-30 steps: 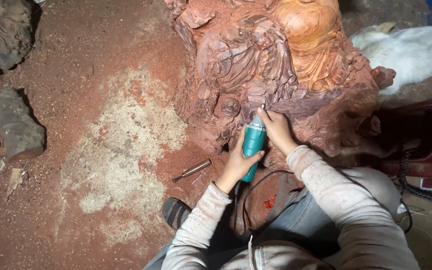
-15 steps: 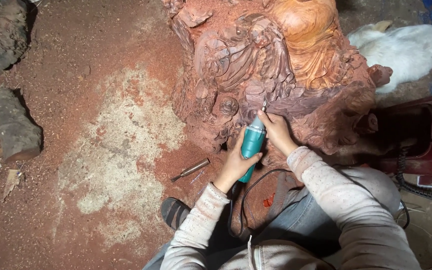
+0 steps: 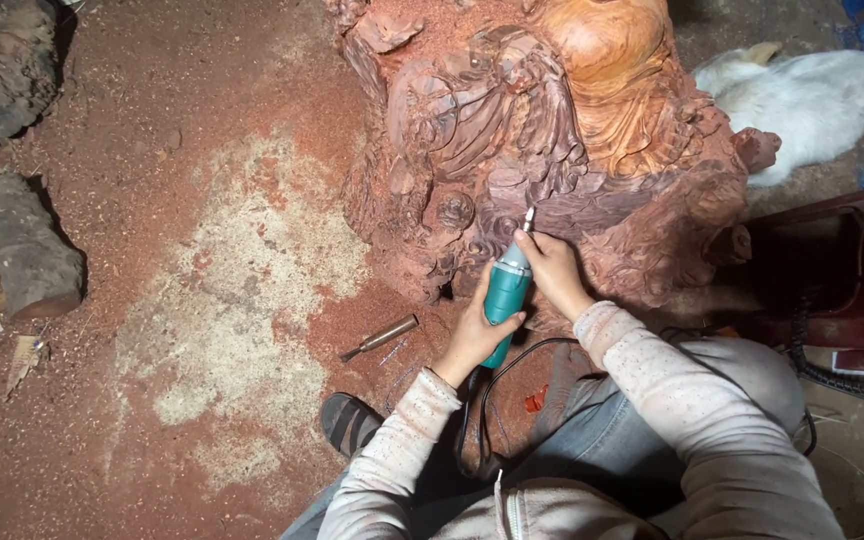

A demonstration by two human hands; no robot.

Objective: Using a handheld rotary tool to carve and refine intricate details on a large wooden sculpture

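A large reddish carved wood sculpture (image 3: 542, 130) stands on the dusty floor in front of me. My left hand (image 3: 474, 335) grips the teal body of a corded rotary carving tool (image 3: 505, 295). My right hand (image 3: 550, 268) holds the tool near its front end, and the bit touches the lower carved surface of the sculpture. The tool's black cable (image 3: 487, 400) loops down over my lap.
A metal chisel (image 3: 380, 338) lies on the sawdust left of my hands. Dark wood blocks (image 3: 17, 240) sit at far left. A white sack (image 3: 802, 100) lies at upper right, beside a dark red box (image 3: 832, 270). My shoe (image 3: 350, 422) is below.
Both hands and the tool stay at the same spot on the sculpture; only the view shifts slightly.
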